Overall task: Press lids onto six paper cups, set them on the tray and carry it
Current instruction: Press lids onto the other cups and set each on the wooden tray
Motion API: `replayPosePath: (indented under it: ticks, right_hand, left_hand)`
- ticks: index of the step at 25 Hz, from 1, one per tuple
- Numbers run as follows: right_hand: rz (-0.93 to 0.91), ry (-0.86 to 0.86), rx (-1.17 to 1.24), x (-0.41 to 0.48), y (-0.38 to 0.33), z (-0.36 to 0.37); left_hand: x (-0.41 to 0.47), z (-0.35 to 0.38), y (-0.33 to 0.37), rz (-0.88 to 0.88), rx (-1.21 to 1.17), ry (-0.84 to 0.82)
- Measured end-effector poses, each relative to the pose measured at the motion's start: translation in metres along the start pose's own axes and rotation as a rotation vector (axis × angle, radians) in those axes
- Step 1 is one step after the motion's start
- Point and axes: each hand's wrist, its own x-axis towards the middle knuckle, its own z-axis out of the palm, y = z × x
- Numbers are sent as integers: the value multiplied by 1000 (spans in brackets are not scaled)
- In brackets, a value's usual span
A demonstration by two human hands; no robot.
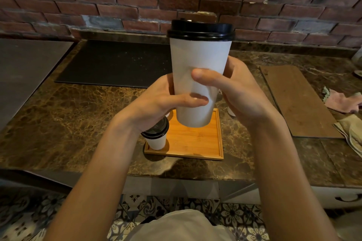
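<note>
I hold a tall white paper cup (198, 58) upright in the air, close to the camera, above the tray. A black lid (200, 29) sits on its rim. My left hand (162, 101) grips its lower left side, thumb across the front. My right hand (237, 90) wraps the right side, thumb also on the front. Below, a square bamboo tray (195, 143) lies on the marble counter. A second lidded white cup (156, 135) stands in the tray's near left corner, partly hidden by my left wrist. Another white cup (231, 112) peeks out behind my right hand.
A black mat (115, 62) lies at the back left of the counter. A brown wooden board (297, 101) lies to the right, with pink and beige cloths (344, 101) beyond it. A brick wall rises behind. The counter's front edge is just below the tray.
</note>
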Motion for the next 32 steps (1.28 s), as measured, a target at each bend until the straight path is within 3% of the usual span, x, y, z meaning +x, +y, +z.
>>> replayPosePath:
  ticks: [17, 26, 32]
  right_hand:
    - [5, 331, -247, 7, 7, 26]
    - [-20, 278, -123, 4, -4, 15]
    - [-60, 96, 7, 2, -1, 4]
  left_hand:
    - [9, 12, -9, -8, 286, 341]
    - [8, 7, 3, -5, 281, 268]
    - [6, 1, 6, -18, 223, 114]
